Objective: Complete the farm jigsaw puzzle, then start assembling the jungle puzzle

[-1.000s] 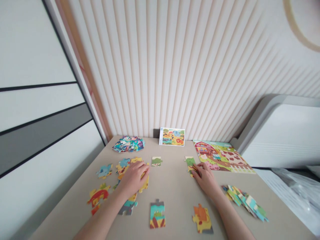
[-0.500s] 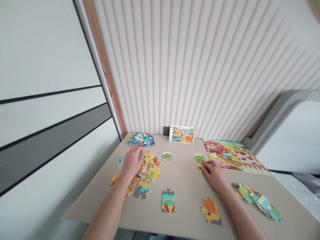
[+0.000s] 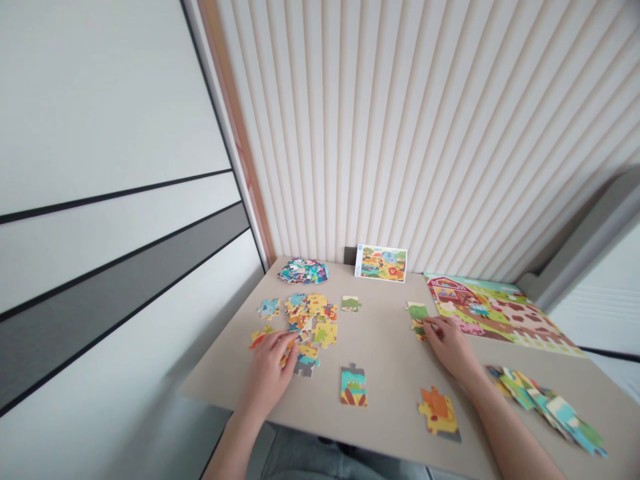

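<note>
My left hand (image 3: 273, 367) rests over the near left side of a loose pile of jigsaw pieces (image 3: 325, 332). Its thumb and fingers are apart, with an orange patch of a piece showing between them. At the right, my right hand (image 3: 447, 343) has its thumb and fingers closed on the edge of a puzzle piece (image 3: 417, 329). That piece lies against a green treetop piece (image 3: 417, 310) just behind it. Between the hands lie a tree piece (image 3: 351, 304) and a crocodile piece (image 3: 354, 385). Nearer me is an orange lion piece (image 3: 440, 413).
A picture card (image 3: 383, 264) leans at the wall. Behind the pile sits a heap of purple and teal pieces (image 3: 303, 271). A farm puzzle (image 3: 495, 310) lies at the back right, with a spread stack of pieces (image 3: 550, 407) before it. The table edge (image 3: 320, 430) is near me.
My left hand has drawn back toward me from the far part of the pile, uncovering blue and yellow pieces. My right hand stays at its piece. The view has shifted left.
</note>
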### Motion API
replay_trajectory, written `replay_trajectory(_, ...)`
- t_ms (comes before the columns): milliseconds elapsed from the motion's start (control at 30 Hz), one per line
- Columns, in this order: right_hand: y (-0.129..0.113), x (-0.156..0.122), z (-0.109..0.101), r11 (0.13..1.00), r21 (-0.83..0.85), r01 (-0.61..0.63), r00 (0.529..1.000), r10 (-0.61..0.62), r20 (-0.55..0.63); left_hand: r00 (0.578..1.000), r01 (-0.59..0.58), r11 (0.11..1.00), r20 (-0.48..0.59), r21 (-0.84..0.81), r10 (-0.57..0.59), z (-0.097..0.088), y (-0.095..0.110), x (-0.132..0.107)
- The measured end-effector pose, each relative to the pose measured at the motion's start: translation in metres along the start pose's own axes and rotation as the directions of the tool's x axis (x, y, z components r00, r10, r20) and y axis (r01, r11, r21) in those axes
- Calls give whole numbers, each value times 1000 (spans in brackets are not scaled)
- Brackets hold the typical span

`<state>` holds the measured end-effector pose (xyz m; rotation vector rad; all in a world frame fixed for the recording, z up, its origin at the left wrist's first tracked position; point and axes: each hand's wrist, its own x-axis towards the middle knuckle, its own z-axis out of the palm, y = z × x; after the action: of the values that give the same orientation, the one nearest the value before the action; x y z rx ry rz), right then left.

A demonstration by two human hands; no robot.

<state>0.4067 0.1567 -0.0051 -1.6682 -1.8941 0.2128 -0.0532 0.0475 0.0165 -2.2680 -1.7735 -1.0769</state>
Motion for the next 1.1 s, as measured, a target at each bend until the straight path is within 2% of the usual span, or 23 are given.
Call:
replay_trajectory(167,4,2,2,1000,-3,14,1000,-14,19,985,-84,994,156,64,74,8,21,-5)
replay_trajectory(333,6,2,1,999,7,31,999,-32,41,972,-87,996,223,33,77,5,19,-5)
replay_trajectory(600,6,1,1,999,-19,36,999,-35,35,976,-71,997,210,17,66,5,18,-8)
replay_trajectory(833,6,2,0,999,-14,36,999,-35,34,999,23,991,36,131,-28,6,17,-9)
replay_trajectory(1100,11,3,2,999,-14,37,998,-36,44,996,38,991,72,130,-47,7,17,-10)
